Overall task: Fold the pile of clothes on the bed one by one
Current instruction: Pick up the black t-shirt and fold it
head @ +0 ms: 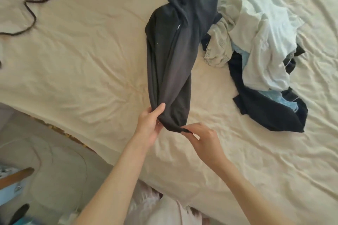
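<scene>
Left hand (149, 124) and right hand (200, 137) both gripping the hem of a long, twisted dark zip-up garment (170, 56).

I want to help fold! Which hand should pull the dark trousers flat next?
Probably the right hand: it already pinches the dark trousers' bottom edge. The left hand just holds the side.

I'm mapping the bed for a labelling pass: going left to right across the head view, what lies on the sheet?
black cord → dark zip garment, held at its near end by the left hand and right hand → pile of clothes
</scene>
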